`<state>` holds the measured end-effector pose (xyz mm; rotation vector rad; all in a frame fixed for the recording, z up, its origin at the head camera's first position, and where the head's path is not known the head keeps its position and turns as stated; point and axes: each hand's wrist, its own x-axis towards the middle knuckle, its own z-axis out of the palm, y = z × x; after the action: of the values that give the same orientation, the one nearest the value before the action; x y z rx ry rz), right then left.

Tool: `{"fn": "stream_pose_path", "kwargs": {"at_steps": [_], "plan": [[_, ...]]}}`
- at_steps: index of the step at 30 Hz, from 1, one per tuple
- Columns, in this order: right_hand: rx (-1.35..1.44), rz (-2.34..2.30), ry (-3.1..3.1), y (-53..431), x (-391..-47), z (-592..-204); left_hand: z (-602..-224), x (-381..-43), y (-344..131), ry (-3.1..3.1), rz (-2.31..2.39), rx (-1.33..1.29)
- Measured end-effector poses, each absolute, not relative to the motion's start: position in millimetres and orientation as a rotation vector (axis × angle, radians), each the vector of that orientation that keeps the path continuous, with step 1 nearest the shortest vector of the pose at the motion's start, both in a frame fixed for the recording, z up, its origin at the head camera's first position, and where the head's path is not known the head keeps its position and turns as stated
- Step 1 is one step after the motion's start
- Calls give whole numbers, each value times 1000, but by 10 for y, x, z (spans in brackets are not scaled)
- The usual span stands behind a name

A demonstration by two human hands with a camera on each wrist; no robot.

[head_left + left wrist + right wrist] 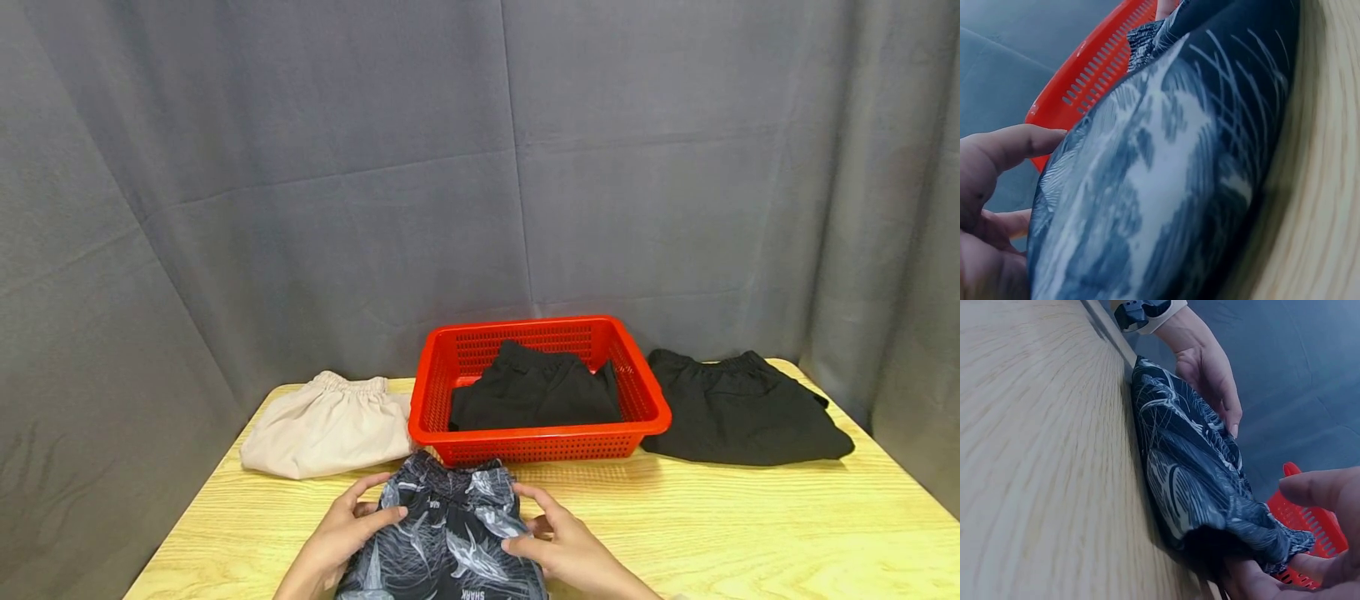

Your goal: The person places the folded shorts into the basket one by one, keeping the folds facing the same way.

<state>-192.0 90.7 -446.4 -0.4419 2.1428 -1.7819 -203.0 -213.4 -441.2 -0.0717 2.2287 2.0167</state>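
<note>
Closest to the camera lies a pair of black cotton-like shorts with a white-and-grey shark print [442, 546], on the pale wood-grain table [735, 525], its gathered waistband pointing towards the basket and its "SHARK" lettering upside down. The left hand [335, 533] is spread loosely at one side, thumb on the cloth and index finger along the edge. A dark device on a pale band [1141, 314] sits at that wrist. The right hand [561, 546] is at the opposite side, held wide: in the right wrist view its thumb stands clear of the fabric while bent fingers reach beneath it near the waistband.

Just beyond the waistband stands a rectangular red perforated plastic basket [540, 432], holding a black cloth garment [540, 393]. Beige shorts with an elastic waist [337, 433] lie left of it, black shorts with a gathered waist [738, 417] right. A grey fabric curtain [420, 225] hangs behind.
</note>
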Motion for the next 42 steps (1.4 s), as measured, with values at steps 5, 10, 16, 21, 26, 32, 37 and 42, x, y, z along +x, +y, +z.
{"fn": "stream_pose_path", "kwargs": {"at_steps": [5,10,16,21,26,32,37,42], "plan": [[-468,-1743,2221,875,-1947,-4486,-4403,-2030,-2126,2106,2114,-47],[-511,-1768,2204,872,-1959,-4516,-4386,-2024,-2119,2064,2132,-34],[-575,-1837,2084,870,-1973,-4529,-4342,-2004,-2092,2035,2142,-21],[-628,-1821,2101,865,-1960,-4514,-4321,-1996,-2062,2070,2127,13],[-672,-1778,2136,865,-1945,-4486,-4351,-1984,-2059,2071,2124,37],[-712,-1721,2168,877,-1945,-4475,-4373,-1971,-2073,2090,2113,38],[-706,-1754,2154,866,-1940,-4486,-4358,-1962,-2074,2091,2097,17],[-662,-1805,2137,862,-1929,-4477,-4336,-1941,-2077,2071,2094,48]]}}
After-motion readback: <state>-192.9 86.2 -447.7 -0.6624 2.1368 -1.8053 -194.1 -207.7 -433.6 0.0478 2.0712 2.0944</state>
